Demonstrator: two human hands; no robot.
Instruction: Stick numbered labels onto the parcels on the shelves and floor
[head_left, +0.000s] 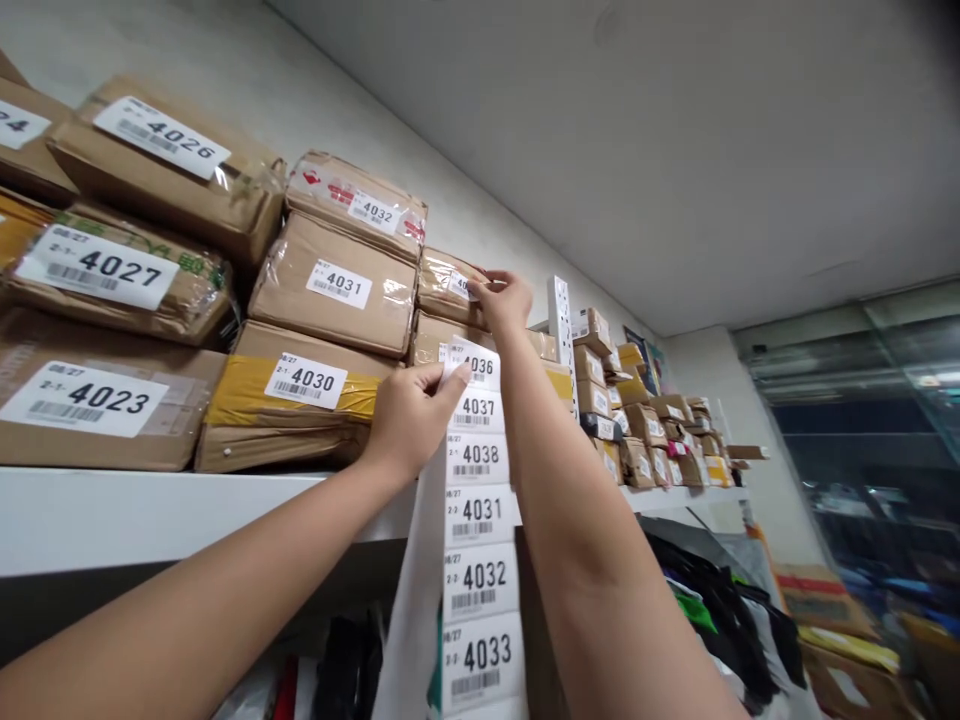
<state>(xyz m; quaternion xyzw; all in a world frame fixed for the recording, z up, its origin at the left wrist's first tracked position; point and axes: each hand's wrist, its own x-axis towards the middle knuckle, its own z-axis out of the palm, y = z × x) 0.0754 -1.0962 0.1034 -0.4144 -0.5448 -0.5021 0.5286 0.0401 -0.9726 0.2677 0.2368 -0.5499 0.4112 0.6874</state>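
Note:
My left hand (409, 415) pinches the top of a long strip of numbered white labels (480, 520) that hangs down in front of the shelf; the numbers 4036 to 4033 show. Higher up, my right hand (501, 298) presses a small white label (461, 286) onto a tape-wrapped brown parcel (444, 285) with its fingertips together. That parcel lies on top of another brown parcel (431, 340) on the white shelf (150, 510). To the left sit stacked parcels marked 4030 (300, 400), 4031 (334, 290) and 4032 (360, 205).
More labelled parcels 4023 (97, 405), 4027 (112, 275) and 4026 (165, 150) fill the shelf's left end. Small boxes (645, 430) line the shelf to the right. Dark clothes (720, 610) hang below. A glass wall (862, 480) stands at the right.

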